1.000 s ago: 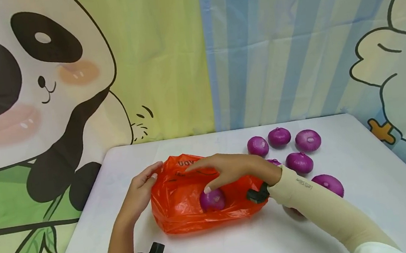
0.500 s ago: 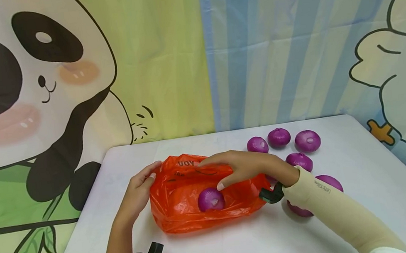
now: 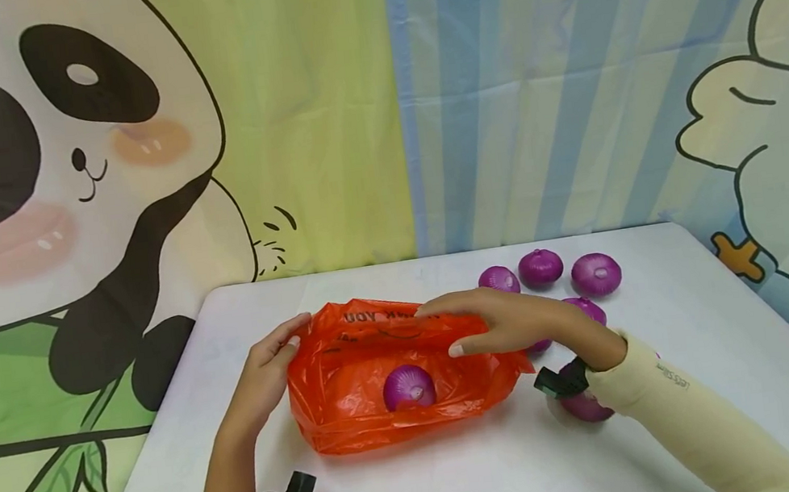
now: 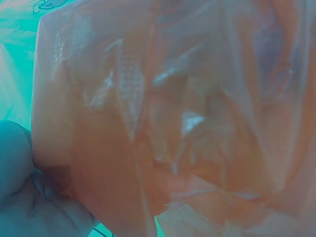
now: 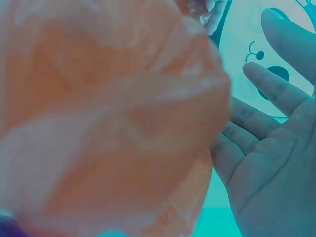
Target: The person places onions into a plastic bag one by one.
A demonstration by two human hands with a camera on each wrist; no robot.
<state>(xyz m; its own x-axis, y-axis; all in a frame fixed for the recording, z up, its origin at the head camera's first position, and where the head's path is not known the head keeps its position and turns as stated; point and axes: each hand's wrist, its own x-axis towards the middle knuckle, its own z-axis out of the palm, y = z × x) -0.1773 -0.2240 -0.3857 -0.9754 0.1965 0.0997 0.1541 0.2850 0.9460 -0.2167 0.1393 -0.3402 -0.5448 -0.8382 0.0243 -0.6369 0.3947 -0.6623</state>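
Observation:
A red plastic bag (image 3: pixel 355 413) lies on the table with its mouth spread and faces the wearer. One purple onion (image 3: pixel 408 386) sits inside it. At the bag's left edge my left hand (image 3: pixel 269 374) pinches the rim between thumb and fingers. My right hand (image 3: pixel 508 318) reaches over the bag's right part, fingers extended and thumb apart, holding nothing. In the right wrist view its palm (image 5: pixel 276 163) shows beside the bag. The left wrist view is mostly filled by the bag's plastic (image 4: pixel 163 108).
Several loose onions lie right of the bag, including one onion (image 3: pixel 596 275) at the back and another onion (image 3: pixel 585 408) near my right wrist. My right arm partly covers some. The white table (image 3: pixel 422 486) ends against a printed curtain (image 3: pixel 322 124).
My right hand has moved right, away from the onion in the bag, which is now fully uncovered. My left hand stays at the bag's left rim.

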